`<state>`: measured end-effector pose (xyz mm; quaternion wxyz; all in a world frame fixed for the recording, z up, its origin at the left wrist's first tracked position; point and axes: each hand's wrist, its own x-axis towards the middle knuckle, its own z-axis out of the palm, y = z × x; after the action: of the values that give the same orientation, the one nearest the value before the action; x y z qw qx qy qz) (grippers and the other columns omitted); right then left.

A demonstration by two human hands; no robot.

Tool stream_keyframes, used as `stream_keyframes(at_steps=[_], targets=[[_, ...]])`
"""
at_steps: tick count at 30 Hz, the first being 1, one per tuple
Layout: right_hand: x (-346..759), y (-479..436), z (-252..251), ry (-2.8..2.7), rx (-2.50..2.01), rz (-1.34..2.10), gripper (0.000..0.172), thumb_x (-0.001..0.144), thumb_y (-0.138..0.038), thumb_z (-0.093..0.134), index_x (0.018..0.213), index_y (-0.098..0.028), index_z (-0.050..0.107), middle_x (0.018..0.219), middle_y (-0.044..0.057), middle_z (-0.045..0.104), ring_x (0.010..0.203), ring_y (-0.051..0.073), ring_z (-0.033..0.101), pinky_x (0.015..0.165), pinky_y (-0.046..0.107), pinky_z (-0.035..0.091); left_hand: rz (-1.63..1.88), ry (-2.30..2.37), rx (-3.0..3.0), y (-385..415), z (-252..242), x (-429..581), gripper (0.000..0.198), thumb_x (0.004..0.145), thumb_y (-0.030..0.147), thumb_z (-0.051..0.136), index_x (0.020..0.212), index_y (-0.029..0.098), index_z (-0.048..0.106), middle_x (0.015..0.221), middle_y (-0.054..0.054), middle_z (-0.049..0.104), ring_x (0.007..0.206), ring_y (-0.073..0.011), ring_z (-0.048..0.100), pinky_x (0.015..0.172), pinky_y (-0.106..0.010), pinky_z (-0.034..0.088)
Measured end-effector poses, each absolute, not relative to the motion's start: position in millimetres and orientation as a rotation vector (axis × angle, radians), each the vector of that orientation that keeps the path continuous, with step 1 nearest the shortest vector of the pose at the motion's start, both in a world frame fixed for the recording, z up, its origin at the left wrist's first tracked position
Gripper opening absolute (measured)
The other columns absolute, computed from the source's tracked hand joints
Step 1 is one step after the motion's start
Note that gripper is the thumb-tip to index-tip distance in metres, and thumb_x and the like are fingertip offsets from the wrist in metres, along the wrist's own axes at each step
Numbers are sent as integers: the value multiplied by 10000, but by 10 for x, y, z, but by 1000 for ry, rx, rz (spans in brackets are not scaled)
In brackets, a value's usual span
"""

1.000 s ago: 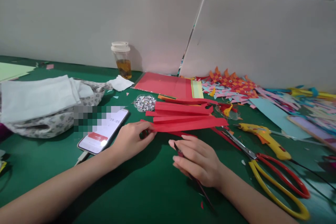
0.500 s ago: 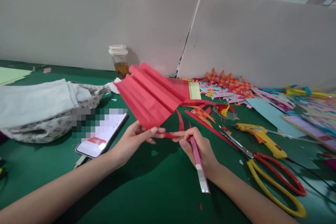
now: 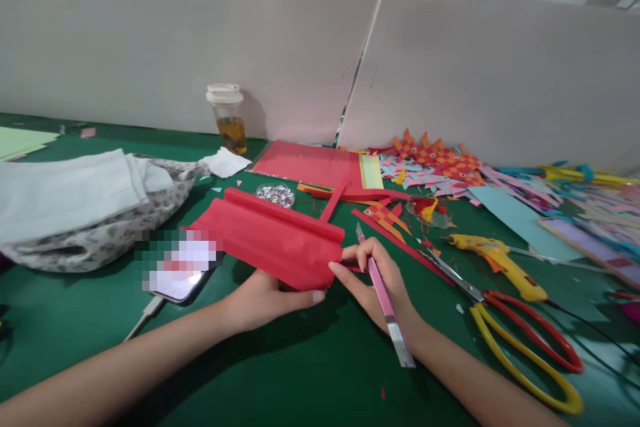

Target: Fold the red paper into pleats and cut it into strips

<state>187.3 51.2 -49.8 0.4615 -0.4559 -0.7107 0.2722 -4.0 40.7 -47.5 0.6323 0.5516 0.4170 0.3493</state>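
A folded sheet of red paper point(image 3: 270, 233) is held tilted above the green table, with creases along its length. My left hand point(image 3: 277, 303) grips its lower edge, the thumb in front and the other fingers hidden behind. My right hand point(image 3: 377, 280) is closed around a pink craft knife point(image 3: 383, 297), its blade pointing away from me. That hand's thumb and fingertips also touch the right end of the paper. A narrow red strip point(image 3: 334, 200) stands up behind the sheet; whether it is joined to it I cannot tell.
Scissors point(image 3: 483, 297) and a yellow glue gun point(image 3: 495, 263) lie at the right. Woven orange paper fish point(image 3: 440, 157) sit on paper strips behind. A phone point(image 3: 183, 273), a patterned cloth bag point(image 3: 165, 213) and a lidded cup point(image 3: 230, 120) are left. A grey partition point(image 3: 165, 40) closes the back.
The red paper has come down and turned flatter, showing a dish of small round pieces behind it. My right thumb and fingers have moved up to its right end, knife still in hand.
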Motion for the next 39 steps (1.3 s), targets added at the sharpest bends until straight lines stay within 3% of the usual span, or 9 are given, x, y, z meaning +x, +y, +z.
stream_keyframes(at_steps=[4, 9, 16, 19, 22, 25, 32, 35, 39], targets=[[1999, 605, -556, -1709, -1037, 521, 266, 784, -207, 586, 724, -237, 328, 776, 10, 580, 692, 152, 588, 679, 321, 495, 917, 1011, 1088, 473, -440, -67, 239, 688, 280, 698, 896, 173, 649, 893, -62, 701, 827, -211, 657, 673, -301, 550], [2163, 738, -585, -1685, -1018, 436, 228, 799, -193, 547, 741, -241, 332, 818, 39, 559, 750, 184, 581, 714, 381, 489, 1201, 1078, 841, 629, -491, -213, 168, 661, 219, 697, 788, 134, 627, 869, -61, 685, 820, -203, 642, 673, -309, 557], [2135, 775, -612, -1610, -1118, 1047, 230, 745, -158, 545, 749, -244, 332, 656, -36, 542, 500, 164, 604, 479, 312, 513, 1211, 1131, 819, 720, -504, -300, 160, 640, 213, 700, 749, 118, 632, 776, -62, 694, 731, -185, 662, 498, -204, 474], [2151, 842, -668, -1581, -1154, 997, 228, 729, -151, 556, 743, -242, 347, 635, -42, 544, 517, 165, 602, 481, 302, 506, 1205, 1137, 834, 704, -485, -291, 170, 648, 229, 698, 774, 129, 643, 837, -69, 703, 771, -195, 665, 549, -226, 496], [2203, 900, -700, -1492, -1140, 708, 190, 774, -219, 568, 747, -237, 381, 791, 12, 575, 749, 189, 620, 648, 343, 527, 1198, 1159, 846, 691, -491, -287, 204, 647, 256, 705, 799, 132, 654, 905, -82, 698, 845, -215, 655, 630, -261, 531], [2218, 897, -679, -1438, -1083, 746, 166, 835, -299, 517, 776, -240, 374, 802, 15, 557, 772, 181, 612, 713, 363, 528, 1172, 1172, 879, 675, -515, -277, 270, 641, 269, 723, 870, 147, 648, 1022, -91, 671, 946, -236, 627, 703, -293, 552], [2253, 928, -678, -1459, -1157, 713, 316, 651, -179, 672, 723, -241, 370, 641, -40, 464, 540, 144, 524, 485, 275, 463, 1059, 1233, 1021, 659, -520, -263, 384, 641, 294, 740, 984, 180, 611, 1029, -72, 663, 849, -197, 645, 740, -301, 550], [2358, 1008, -707, -1302, -1184, 656, 322, 611, -104, 653, 732, -234, 384, 725, -22, 545, 637, 165, 574, 589, 306, 481, 1089, 1155, 1150, 700, -517, -292, 296, 708, 277, 676, 980, 185, 606, 972, -49, 675, 838, -172, 641, 757, -283, 528], [2410, 1023, -610, -1171, -1051, 526, 356, 679, -138, 630, 882, -249, 359, 1120, 70, 586, 978, 208, 581, 825, 406, 454, 1014, 1213, 1436, 726, -536, -326, 260, 733, 248, 620, 987, 193, 609, 949, -35, 676, 852, -184, 636, 750, -295, 512]])
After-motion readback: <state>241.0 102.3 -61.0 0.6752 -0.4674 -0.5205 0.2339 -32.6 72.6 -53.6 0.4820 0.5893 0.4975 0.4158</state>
